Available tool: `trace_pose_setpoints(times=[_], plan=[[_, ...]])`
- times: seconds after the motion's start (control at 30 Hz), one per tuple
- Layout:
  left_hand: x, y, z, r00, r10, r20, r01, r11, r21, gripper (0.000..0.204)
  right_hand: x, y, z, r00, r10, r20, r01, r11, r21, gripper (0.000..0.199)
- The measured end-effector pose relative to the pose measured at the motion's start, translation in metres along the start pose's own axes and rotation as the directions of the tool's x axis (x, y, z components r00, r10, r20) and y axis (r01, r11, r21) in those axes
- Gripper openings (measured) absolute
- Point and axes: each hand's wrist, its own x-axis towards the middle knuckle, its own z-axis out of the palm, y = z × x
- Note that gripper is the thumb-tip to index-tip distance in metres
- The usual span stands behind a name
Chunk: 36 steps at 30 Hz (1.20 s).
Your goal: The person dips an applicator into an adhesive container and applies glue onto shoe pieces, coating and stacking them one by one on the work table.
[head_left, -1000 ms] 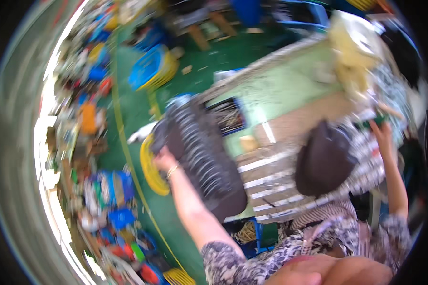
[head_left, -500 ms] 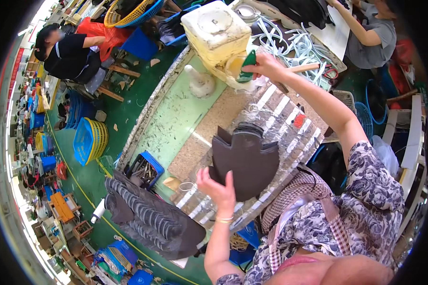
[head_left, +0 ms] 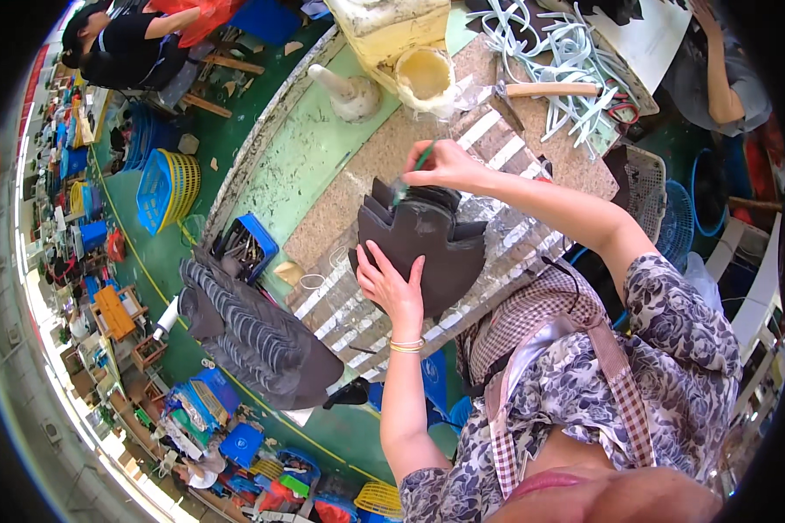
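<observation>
A stack of dark brown cut pieces with notched upper edges [head_left: 449, 270] lies on the striped work board [head_left: 371, 324]. My left hand [head_left: 392, 283] rests flat on the stack's left part, its fingers spread. In my right hand [head_left: 445, 167] is a thin green scraper [head_left: 425, 157], pinched between the fingers and seen nearly edge-on. The scraper's lower end is at the notched upper edge of the stack, where pale wet-looking smears show. Beyond the hands stands a yellowed, crusted container [head_left: 392, 35] with a round-mouthed cup [head_left: 426, 77] at its front.
A long row of overlapping dark pieces [head_left: 262, 340] sits at the left, near a blue tool tray [head_left: 257, 240]. A white cone [head_left: 349, 96] stands on the table. A wooden-handled hammer [head_left: 554, 90] and pale strips [head_left: 567, 61] lie at the far right. Two people are nearby.
My right hand has come from the cup down to the stack with the green scraper. My left hand has settled onto the stack. The whole view has shifted.
</observation>
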Motion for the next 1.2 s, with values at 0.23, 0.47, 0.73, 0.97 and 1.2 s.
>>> trace_pose_setpoints(times=[0.23, 0.47, 0.73, 0.97, 1.2], plan=[[-0.015, 0.004, 0.000, 1.000, -0.003, -0.008, 0.003, 1.000, -0.008, 0.083, -0.079, 0.057, -0.027, 0.998, 0.043, 0.051, -0.049, 0.991, 0.127, 0.025], [-0.006, -0.029, -0.003, 1.000, -0.004, -0.007, 0.003, 0.987, -0.162, 0.078, -0.049, 0.008, 0.010, 0.963, -0.269, 0.018, 0.260, 0.944, 0.204, 0.018], [-0.010, -0.026, -0.011, 0.998, -0.050, -0.037, 0.043, 0.983, -0.176, 0.078, -0.110, 0.052, -0.003, 0.825, -0.451, 0.340, 0.515, 0.848, -0.125, 0.017], [-0.004, -0.017, -0.011, 0.998, -0.048, -0.029, 0.042, 0.986, -0.163, 0.080, -0.020, 0.022, 0.064, 0.909, -0.366, 0.200, 0.410, 0.871, -0.270, 0.015], [-0.004, -0.008, -0.018, 0.998, -0.067, 0.004, 0.067, 0.992, -0.106, 0.088, -0.040, -0.004, 0.042, 0.953, -0.300, 0.044, 0.302, 0.923, -0.240, 0.018]])
